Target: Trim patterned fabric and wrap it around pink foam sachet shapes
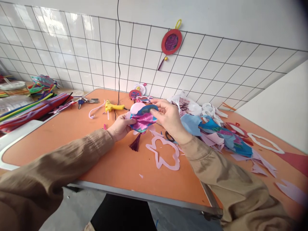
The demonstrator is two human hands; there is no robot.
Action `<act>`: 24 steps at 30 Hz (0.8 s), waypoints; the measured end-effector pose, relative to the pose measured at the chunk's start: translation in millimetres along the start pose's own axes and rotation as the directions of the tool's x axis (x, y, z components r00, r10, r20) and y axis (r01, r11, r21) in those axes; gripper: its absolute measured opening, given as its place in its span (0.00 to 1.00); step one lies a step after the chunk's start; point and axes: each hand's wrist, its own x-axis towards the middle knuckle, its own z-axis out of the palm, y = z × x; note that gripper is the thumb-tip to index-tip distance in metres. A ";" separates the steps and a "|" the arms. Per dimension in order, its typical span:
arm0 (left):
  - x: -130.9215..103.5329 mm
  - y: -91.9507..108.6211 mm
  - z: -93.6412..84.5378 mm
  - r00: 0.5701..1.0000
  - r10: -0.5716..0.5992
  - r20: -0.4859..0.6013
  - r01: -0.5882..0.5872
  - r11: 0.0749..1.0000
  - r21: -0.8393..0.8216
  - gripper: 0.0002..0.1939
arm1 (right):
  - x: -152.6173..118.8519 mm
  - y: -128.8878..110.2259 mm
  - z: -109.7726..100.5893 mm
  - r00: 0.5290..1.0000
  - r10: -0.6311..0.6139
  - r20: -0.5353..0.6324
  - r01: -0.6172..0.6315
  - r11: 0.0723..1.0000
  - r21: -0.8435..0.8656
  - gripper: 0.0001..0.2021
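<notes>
A pink and blue fabric ornament point(143, 121) is held up over the orange table between my two hands. My left hand point(121, 127) grips its left edge, thumb on the pink front. My right hand point(166, 115) pinches the blue flap at its upper right, where the dark underside shows. A pale pink rounded piece point(137, 108) shows at the top left of the ornament. From its bottom hangs a dark red tassel point(135, 143). Below and to the right, a pink cloud-shaped paper frame point(177, 160) lies flat on the table.
A yellow glue gun point(115, 106) lies behind my left hand, with keys point(81, 102) further left. Colored pipe cleaners point(36, 112) fill the left side. Fabric and paper scraps point(221, 134) cover the right. A round red ornament point(171, 42) hangs on the tiled wall.
</notes>
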 end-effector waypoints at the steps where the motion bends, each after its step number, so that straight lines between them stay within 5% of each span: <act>1: -1.1 0.6 0.8 1.000 -0.008 0.013 0.008 1.000 0.009 0.12 | 1.5 2.1 -0.8 0.999 0.051 -0.014 -0.051 0.998 0.032 0.04; 7: -3.0 0.9 0.7 0.994 -0.015 0.106 0.009 0.999 0.050 0.10 | 3.5 8.5 -0.2 0.957 0.285 0.050 -0.289 0.944 0.160 0.09; 16: -7.0 3.3 3.2 0.984 -0.081 0.161 0.073 0.996 0.054 0.15 | 0.9 11.5 7.2 0.971 0.237 0.041 -0.240 0.961 0.141 0.10; 24: -4.5 -0.8 -0.2 0.996 -0.018 0.088 0.014 0.999 0.050 0.16 | -0.4 13.3 8.2 0.971 0.237 0.039 -0.240 0.955 0.175 0.11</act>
